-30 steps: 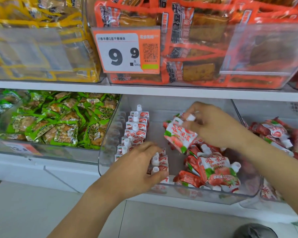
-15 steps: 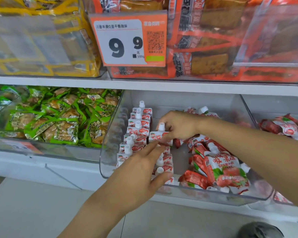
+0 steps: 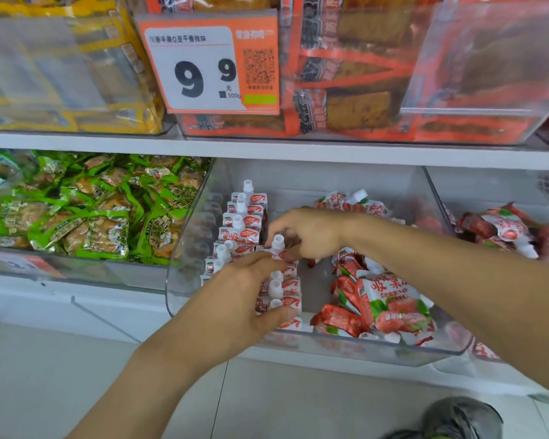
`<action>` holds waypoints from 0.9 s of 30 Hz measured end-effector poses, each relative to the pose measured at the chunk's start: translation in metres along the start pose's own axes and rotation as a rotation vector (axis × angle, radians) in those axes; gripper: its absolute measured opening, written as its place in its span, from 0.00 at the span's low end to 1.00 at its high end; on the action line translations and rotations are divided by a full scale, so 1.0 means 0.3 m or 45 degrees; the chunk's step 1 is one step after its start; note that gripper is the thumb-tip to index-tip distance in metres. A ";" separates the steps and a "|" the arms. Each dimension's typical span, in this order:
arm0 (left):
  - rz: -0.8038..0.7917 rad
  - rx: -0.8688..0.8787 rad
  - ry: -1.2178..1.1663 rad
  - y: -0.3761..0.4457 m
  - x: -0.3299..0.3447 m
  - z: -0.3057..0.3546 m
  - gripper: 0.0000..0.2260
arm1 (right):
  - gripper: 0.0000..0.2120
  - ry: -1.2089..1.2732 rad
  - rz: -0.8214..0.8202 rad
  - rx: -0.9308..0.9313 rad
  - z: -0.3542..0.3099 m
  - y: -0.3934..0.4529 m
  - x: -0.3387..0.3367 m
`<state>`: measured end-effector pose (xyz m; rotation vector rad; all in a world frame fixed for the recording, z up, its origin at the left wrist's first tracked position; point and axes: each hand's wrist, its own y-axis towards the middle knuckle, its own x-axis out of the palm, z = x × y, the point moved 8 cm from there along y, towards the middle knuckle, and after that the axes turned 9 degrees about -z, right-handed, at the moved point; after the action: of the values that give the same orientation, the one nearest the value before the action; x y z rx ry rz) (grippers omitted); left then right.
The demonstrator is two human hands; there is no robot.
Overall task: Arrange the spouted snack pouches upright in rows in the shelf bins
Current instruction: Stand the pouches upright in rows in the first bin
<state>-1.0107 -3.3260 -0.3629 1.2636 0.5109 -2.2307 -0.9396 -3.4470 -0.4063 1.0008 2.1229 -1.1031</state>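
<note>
I see a clear bin (image 3: 184, 280) on the lower shelf (image 3: 108, 142), holding red-and-white spouted pouches.

1. Left row (image 3: 243, 223): pouches stand upright along the bin's left wall, white caps up, from the back towards the front.
2. Second row (image 3: 282, 293): a shorter line of upright pouches stands just right of the first, in the front half of the bin.
3. Loose pile (image 3: 381, 305): unsorted pouches lie flat or tilted in the right half of the bin, with a few more (image 3: 352, 202) at the back.

Right hand (image 3: 308, 232): it reaches across to the far end of the second row. Its fingers are curled down round a pouch (image 3: 278, 245) whose cap stands upright just beside the knuckles. The pouch body is mostly hidden, so I cannot tell how much of it is gripped.

Left hand (image 3: 244, 296): it lies against the left side of the second row. The fingers are fairly straight and press on the pouches; the thumb rests near the front pouch. Nothing is clamped in it.

Surroundings: green packs (image 3: 86, 217) fill the bin on the left. A further bin (image 3: 501, 229) of pouches sits on the right. A price tag (image 3: 208, 63) reading 9 9 hangs on the upper shelf, in front of orange packs (image 3: 355, 77); yellow packs (image 3: 61, 64) are beside them.
</note>
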 end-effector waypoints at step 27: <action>0.250 0.124 -0.236 0.072 0.004 0.225 0.12 | 0.39 -0.246 0.365 0.233 0.054 -0.626 0.031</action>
<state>-1.0434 -3.3808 -0.3321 1.0888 0.2010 -2.1993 -1.0947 -3.5304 -0.3381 1.1878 1.6887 -1.2096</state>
